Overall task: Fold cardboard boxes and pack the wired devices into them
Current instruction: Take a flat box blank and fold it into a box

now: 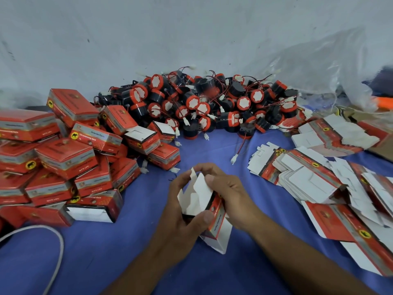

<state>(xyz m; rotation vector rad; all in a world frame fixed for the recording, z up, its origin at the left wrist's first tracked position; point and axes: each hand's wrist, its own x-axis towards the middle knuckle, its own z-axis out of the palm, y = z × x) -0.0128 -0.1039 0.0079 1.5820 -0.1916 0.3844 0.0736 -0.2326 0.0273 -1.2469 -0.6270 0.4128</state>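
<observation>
Gripping box (198, 198), long axis tilted, flaps uppermost

Pretty plain spot: scuffed pale grey wall (127, 39) at the back, blue cloth over the surface (106, 258), crinkly clear plastic sheeting (319, 67) top right, flat even light.

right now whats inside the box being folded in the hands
The half-folded box shows only bare white cardboard flaps at its open top, and nothing packed shows inside. The left hand and right hand grip its sides, and its lower interior is hidden.
</observation>
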